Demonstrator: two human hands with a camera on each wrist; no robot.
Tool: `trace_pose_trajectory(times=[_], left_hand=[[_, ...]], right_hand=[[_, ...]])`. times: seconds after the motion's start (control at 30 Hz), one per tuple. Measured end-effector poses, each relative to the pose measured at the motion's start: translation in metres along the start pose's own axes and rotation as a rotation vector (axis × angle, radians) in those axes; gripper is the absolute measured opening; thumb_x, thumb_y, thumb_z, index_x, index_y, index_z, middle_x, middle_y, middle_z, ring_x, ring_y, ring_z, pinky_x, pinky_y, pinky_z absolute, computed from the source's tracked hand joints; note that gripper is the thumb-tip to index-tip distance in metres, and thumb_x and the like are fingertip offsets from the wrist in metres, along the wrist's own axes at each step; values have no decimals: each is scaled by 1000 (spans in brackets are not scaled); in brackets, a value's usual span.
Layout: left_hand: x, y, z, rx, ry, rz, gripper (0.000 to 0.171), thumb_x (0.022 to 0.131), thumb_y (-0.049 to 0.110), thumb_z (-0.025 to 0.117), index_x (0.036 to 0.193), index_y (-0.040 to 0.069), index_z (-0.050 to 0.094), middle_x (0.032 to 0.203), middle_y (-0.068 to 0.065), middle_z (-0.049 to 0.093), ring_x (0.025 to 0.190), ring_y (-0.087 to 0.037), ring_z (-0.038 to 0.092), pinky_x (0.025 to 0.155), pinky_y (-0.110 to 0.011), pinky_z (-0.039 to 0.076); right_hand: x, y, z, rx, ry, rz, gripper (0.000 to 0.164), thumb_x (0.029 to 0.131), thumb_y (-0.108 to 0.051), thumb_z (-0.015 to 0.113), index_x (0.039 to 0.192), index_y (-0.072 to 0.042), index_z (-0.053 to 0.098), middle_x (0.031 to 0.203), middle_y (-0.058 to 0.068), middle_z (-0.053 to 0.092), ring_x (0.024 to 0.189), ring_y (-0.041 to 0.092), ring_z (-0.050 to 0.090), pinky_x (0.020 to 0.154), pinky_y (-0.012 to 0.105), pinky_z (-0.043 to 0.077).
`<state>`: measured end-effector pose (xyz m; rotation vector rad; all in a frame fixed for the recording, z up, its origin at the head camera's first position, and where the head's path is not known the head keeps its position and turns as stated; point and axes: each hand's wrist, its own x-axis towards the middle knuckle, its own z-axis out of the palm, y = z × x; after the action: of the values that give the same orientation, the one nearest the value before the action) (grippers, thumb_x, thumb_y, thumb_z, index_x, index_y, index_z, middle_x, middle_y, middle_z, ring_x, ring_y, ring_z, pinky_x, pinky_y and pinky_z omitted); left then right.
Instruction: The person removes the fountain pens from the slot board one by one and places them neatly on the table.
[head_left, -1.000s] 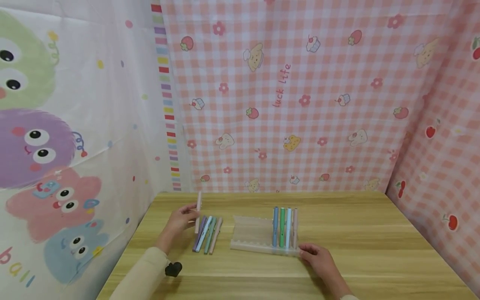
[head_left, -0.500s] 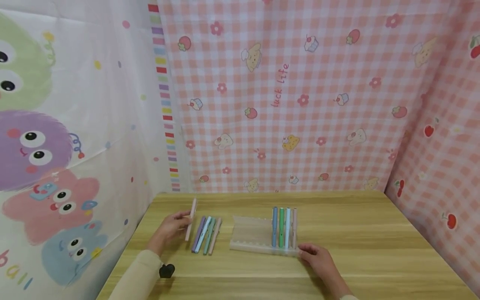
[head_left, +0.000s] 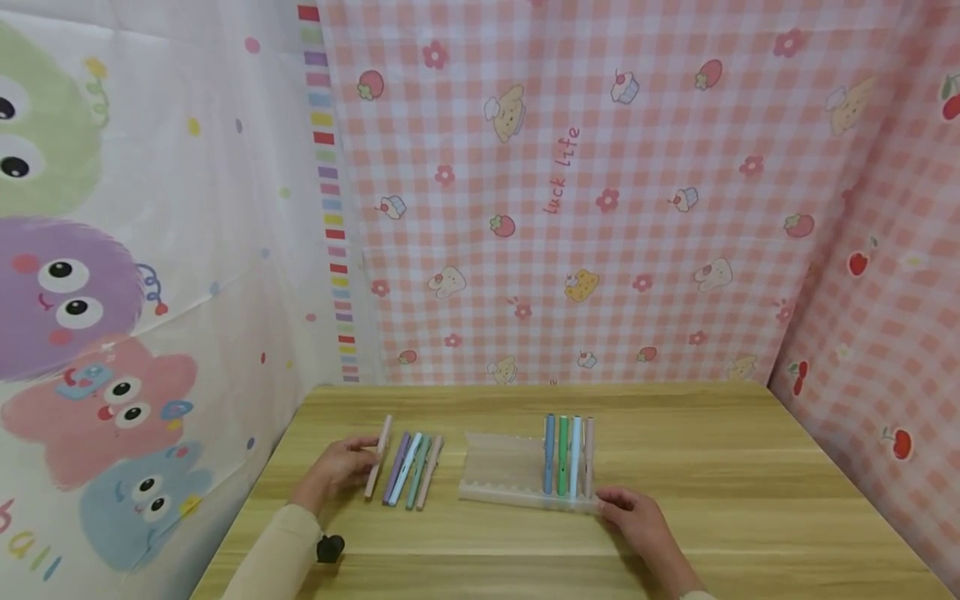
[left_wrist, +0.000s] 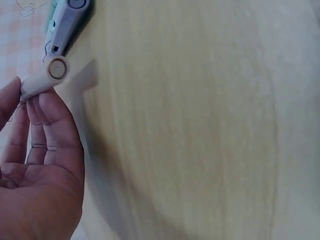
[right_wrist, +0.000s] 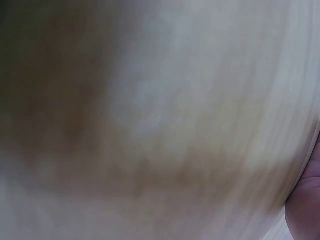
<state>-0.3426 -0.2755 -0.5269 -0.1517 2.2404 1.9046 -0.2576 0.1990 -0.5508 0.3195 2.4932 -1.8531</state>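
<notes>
We have the pale pink pen [head_left: 381,448] pinched between thumb and fingers of the left hand [head_left: 339,465], lower than half a second ago and just left of four loose pens [head_left: 405,469]. Our right hand [head_left: 633,512], unmoved, pinches the near right corner of the clear rack [head_left: 502,463], where four upright-lined pens [head_left: 563,457] stay put.

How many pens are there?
9. The left hand holds a pink pen. Beside it lie a purple pen, light blue pen, grey-green pen and beige pen. On the clear rack: a blue pen, bright green pen, sky blue pen and dusty pink pen.
</notes>
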Motion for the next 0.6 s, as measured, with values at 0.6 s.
trace_pose_trajectory(times=[0.6], left_hand=[[3, 1, 10, 114, 51, -39, 43, 90, 2, 68, 129, -10, 56, 90, -8, 70, 77, -17, 64, 67, -31, 55]], right_hand=[[0, 0, 0, 1, -2, 16, 19, 94, -1, 64, 110, 8, 69, 103, 12, 68, 87, 17, 62, 76, 32, 57]])
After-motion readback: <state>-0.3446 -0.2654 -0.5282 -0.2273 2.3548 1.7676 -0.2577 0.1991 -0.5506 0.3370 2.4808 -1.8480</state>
